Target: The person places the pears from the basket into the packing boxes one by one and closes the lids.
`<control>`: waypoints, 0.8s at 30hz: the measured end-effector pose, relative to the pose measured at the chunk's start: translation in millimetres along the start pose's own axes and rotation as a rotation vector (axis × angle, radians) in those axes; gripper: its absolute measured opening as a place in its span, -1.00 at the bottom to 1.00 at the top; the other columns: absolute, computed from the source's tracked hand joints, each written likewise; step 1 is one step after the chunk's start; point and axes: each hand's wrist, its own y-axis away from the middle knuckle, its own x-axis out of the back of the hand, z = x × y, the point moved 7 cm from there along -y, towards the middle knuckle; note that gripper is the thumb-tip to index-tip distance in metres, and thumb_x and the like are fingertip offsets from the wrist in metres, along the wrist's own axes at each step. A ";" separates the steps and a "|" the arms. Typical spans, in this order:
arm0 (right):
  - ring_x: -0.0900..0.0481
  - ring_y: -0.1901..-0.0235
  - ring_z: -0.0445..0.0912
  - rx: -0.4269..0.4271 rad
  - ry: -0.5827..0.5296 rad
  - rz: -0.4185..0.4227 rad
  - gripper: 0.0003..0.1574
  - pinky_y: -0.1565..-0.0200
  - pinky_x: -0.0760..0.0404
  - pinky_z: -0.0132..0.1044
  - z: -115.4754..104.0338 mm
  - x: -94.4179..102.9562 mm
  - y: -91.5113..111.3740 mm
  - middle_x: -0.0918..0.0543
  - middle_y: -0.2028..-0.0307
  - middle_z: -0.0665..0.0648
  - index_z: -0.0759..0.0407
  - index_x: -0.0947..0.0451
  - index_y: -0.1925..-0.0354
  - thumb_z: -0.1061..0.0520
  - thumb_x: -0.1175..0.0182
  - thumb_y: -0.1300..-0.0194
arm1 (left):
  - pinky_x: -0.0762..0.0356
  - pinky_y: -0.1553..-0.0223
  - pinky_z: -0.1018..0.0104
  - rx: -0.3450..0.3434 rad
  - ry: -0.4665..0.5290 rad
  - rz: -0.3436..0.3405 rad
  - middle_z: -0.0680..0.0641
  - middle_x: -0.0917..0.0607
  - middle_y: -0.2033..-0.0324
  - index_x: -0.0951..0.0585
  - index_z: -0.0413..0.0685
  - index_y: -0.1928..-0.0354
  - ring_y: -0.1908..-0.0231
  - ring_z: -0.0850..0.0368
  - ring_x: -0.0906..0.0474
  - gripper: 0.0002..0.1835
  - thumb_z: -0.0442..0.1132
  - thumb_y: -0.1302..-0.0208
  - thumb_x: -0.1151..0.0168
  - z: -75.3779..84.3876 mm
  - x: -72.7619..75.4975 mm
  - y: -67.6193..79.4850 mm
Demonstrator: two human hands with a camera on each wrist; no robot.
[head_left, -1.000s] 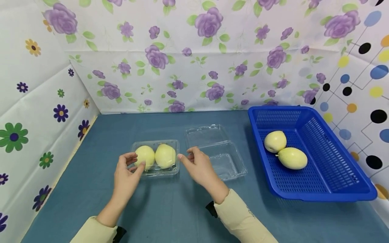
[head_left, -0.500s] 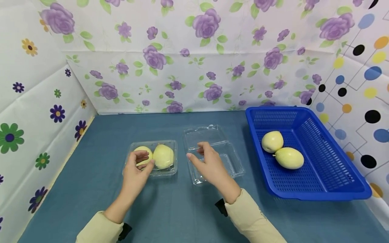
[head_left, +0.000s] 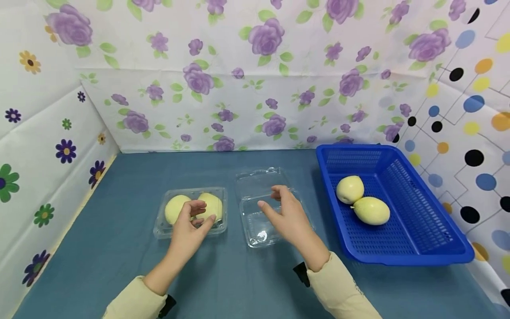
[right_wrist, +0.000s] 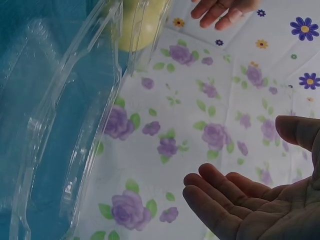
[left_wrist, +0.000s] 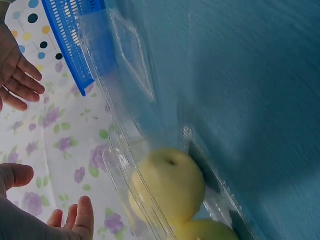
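Two pale yellow-green pears (head_left: 175, 208) sit side by side in a clear plastic clamshell box (head_left: 159, 228) whose lid is down. My left hand (head_left: 190, 230) hovers over that box with loosely bent fingers, holding nothing; it covers part of the right-hand pear in the head view. Beside it lies a second clear clamshell (head_left: 253, 221), its lid folded back and no fruit inside. Above this one is my right hand (head_left: 291, 217), thumb apart from the fingers and nothing in its grasp. The right wrist view shows the same relaxed right hand (right_wrist: 250, 205) away from the plastic.
A blue perforated basket (head_left: 414, 259) stands on the right with two more pears (head_left: 371, 211) in it. Blue-green cloth covers the table (head_left: 111, 266). Flowered sheets (head_left: 239, 88) rise at the back and left, and a dotted sheet at the right.
The right hand has moved right, from beside the filled box to over the unfilled clamshell. The left hand has drifted right across the filled box. The head view has shifted slightly.
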 end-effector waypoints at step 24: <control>-0.43 -0.16 0.18 -0.037 0.105 0.109 -0.27 -0.09 -0.48 0.10 41.9 54.4 5.0 -0.41 -0.21 0.34 0.33 -0.23 -0.29 -0.11 -0.09 -0.38 | -0.39 -0.21 -0.07 -0.049 -0.060 -0.104 -0.35 -0.38 -0.22 -0.28 -0.40 -0.22 -0.26 -0.24 -0.31 -0.41 -0.33 -0.22 -0.28 5.3 -52.1 -2.9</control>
